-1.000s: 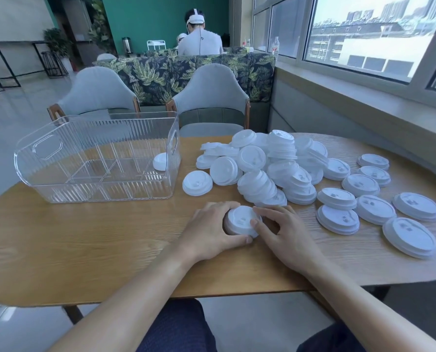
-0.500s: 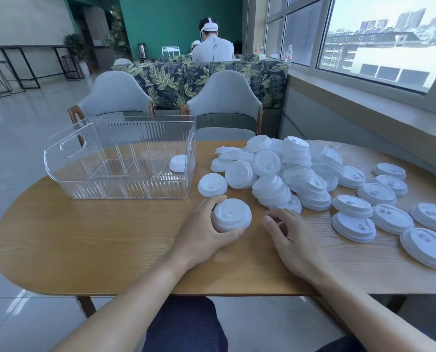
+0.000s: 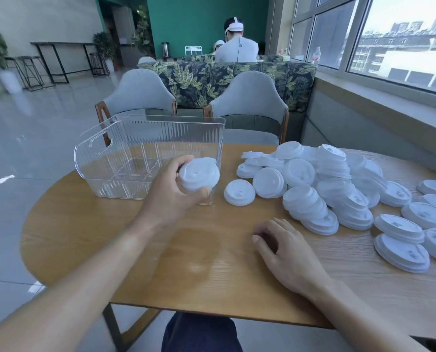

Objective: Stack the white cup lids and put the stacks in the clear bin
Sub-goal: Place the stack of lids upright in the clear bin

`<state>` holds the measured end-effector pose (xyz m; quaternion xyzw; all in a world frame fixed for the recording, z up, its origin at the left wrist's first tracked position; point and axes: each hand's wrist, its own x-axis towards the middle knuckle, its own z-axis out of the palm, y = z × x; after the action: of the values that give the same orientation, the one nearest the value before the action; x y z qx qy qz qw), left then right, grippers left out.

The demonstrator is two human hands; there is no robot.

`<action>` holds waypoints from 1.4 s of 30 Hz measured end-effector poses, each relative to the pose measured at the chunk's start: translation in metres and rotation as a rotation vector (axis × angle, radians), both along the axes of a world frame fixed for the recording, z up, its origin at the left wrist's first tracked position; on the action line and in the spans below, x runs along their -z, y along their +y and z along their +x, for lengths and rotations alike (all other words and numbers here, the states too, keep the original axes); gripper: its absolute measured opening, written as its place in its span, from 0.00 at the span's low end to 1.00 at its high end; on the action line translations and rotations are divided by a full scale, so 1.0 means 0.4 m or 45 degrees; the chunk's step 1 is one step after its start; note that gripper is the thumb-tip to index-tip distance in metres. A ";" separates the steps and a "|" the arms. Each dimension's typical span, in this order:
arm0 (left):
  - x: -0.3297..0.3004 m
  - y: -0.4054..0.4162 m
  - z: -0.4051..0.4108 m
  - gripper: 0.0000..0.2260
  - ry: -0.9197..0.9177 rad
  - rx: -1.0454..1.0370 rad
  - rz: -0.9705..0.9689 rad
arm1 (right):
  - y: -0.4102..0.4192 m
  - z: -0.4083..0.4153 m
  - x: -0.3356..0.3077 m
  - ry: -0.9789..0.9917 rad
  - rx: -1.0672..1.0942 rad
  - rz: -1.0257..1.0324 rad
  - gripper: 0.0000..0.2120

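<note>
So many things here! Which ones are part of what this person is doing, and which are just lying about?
Part of the job:
- stack of lids, gripped by the left hand
- clear bin
- pile of loose lids on the table
- right hand, resting idle

Just there:
- two grey chairs
- leaf-print sofa
- water bottle by the window

Left hand point(image 3: 172, 193) up off the wooden table point(image 3: 161, 262), gripping a small stack of white lids point(image 3: 199, 174) right in front of the clear bin point(image 3: 145, 148). Right hand point(image 3: 288, 255) resting loose on the tabletop, fingers slightly curled, near the big lid pile point(image 3: 334, 184). Two grey chairs point(image 3: 250, 102) behind.
</note>
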<state>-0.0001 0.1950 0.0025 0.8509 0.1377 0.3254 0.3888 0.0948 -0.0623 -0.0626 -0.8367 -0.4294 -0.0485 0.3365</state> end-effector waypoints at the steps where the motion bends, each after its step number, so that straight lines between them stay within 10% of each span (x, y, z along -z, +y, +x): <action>1: -0.005 0.021 0.008 0.38 0.006 -0.017 0.006 | 0.006 0.003 0.000 -0.001 -0.003 -0.001 0.08; 42: 0.062 0.292 0.430 0.30 0.713 -0.023 0.271 | 0.113 0.074 0.020 -0.143 -0.015 0.017 0.09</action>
<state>0.1718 0.3117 -0.0221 0.9423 0.2121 0.0939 0.2413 0.1246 -0.0172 -0.0704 -0.8278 -0.4521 -0.0963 0.3179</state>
